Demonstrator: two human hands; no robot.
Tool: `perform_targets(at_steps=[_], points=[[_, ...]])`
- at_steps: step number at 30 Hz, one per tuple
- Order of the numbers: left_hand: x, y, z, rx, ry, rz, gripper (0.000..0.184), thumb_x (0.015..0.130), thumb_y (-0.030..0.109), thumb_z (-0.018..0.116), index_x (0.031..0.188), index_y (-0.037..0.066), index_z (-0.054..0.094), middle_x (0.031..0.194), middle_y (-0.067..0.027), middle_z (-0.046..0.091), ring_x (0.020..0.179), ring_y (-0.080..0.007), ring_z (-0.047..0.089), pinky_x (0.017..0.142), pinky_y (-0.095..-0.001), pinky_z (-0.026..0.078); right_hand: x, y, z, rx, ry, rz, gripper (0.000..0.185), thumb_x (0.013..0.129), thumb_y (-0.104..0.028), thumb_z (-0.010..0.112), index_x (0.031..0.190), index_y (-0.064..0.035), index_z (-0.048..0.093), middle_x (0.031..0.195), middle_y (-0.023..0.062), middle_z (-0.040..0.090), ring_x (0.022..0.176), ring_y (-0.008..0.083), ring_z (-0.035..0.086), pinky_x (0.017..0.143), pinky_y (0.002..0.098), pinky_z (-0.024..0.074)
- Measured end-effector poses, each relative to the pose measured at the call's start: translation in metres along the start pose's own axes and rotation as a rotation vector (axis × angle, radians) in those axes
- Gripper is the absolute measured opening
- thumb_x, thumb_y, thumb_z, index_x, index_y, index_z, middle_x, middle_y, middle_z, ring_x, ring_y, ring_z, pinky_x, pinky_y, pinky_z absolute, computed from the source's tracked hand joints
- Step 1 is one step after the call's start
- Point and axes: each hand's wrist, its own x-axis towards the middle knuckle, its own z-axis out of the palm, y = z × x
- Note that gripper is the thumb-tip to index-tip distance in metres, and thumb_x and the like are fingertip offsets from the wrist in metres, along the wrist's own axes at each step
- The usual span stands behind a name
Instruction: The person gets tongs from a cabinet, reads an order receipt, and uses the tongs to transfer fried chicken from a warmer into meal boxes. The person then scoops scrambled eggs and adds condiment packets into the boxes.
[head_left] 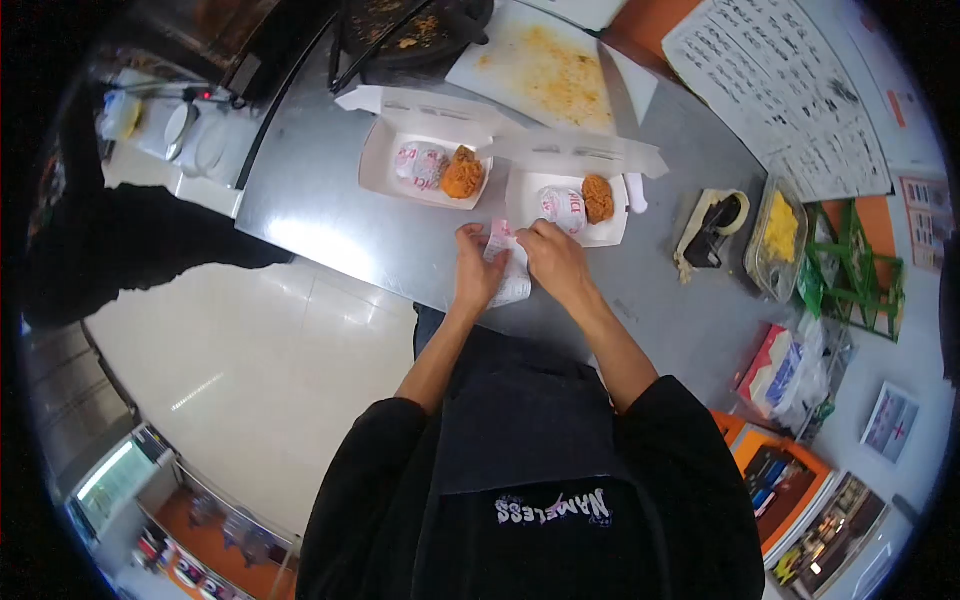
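A printed paper slip (514,287), pinkish at its upper end, lies between my hands at the front of the steel table. My left hand (477,268) has its curled fingers on the slip's left edge. My right hand (553,257) pinches the slip's upper right part. Just beyond my hands stand two open white cardboard boxes. The left box (374,172) holds a paper-wrapped bundle (420,165) and a piece of fried chicken (462,174). Similar contents fill the right box (612,232): a wrapped bundle (563,210) and fried chicken (598,199).
A stained cutting board (510,60) with a knife (622,90) and a dark pan (400,35) occupy the back. At right are a tape dispenser (712,230) and a tub of yellow food (778,238). Another person's dark sleeve (170,240) reaches in from the left.
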Motion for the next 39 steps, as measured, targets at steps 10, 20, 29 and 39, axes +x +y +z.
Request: perform_targets(at_steps=[10,20,29,39], points=[[0.019,0.01,0.022,0.156,0.092,0.057,0.07,0.072,0.006,0.074,0.125,0.001,0.029,0.101,-0.0225,0.057,0.095,-0.0377,0.059,0.081,-0.0431,0.047,0.011,-0.006,-0.014,0.263,0.148,-0.006,0.011,0.084,-0.007,0.061,0.092,0.0003,0.066,0.084,0.0138,0.062,0.077,0.0328,0.061,0.067,0.0384,0.0493],[-0.064,0.002,-0.024,-0.039,-0.146,-0.219,0.077,0.072,0.008,0.078,0.13,-0.002,0.028,0.104,-0.0175,0.055,0.086,-0.024,0.061,0.076,-0.0341,0.051,0.019,0.003,0.007,0.282,0.091,0.064,0.012,0.085,-0.009,0.06,0.093,-0.0012,0.064,0.085,0.0146,0.061,0.08,0.0347,0.06,0.071,0.0417,0.0477],[-0.085,0.013,-0.004,0.004,-0.06,-0.21,0.063,0.08,0.018,0.071,0.128,0.001,0.034,0.097,-0.0153,0.062,0.077,-0.0263,0.066,0.069,-0.0352,0.052,-0.005,0.006,0.0,0.07,0.157,0.017,0.018,0.084,-0.006,0.059,0.101,-0.0029,0.064,0.093,0.013,0.061,0.087,0.0317,0.06,0.077,0.0395,0.0485],[-0.08,-0.022,0.025,-0.077,-0.06,-0.131,0.04,0.087,0.014,0.058,0.12,-0.001,0.042,0.08,-0.0224,0.067,0.072,-0.0352,0.066,0.065,-0.0417,0.05,0.0,0.016,-0.011,0.149,0.125,0.038,0.015,0.083,-0.006,0.06,0.097,-0.0022,0.066,0.091,0.0123,0.061,0.086,0.0309,0.06,0.076,0.0393,0.0486]])
